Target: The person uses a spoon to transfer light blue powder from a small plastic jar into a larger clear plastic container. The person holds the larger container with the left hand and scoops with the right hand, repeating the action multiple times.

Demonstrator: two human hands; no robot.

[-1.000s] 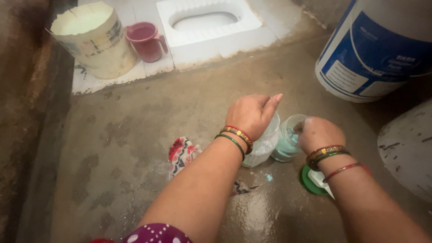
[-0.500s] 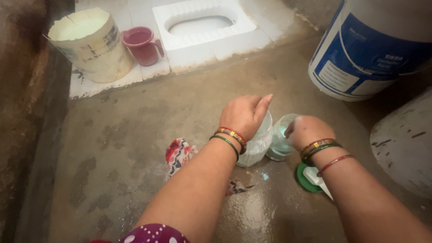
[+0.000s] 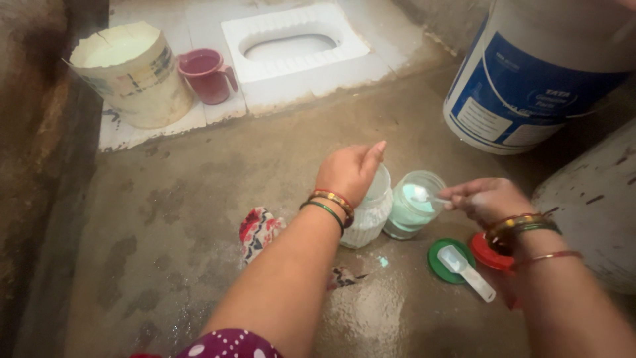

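Pale green powder fills the clear jar (image 3: pixel 412 213) at ten o'clock from the right hand (image 3: pixel 487 199), whose fingers pinch a small white spoon (image 3: pixel 424 194) lying sideways over its mouth, while the left hand (image 3: pixel 348 171) closes round the white jar (image 3: pixel 368 211) just beside it.

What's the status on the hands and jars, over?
Left hand grips white jar. Right hand holds spoon over green-powder jar. Green lid and scoop lie beside.

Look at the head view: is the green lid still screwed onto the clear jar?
No: the green lid lies flat on the wet floor beside the open clear jar, with a white scoop resting on it.
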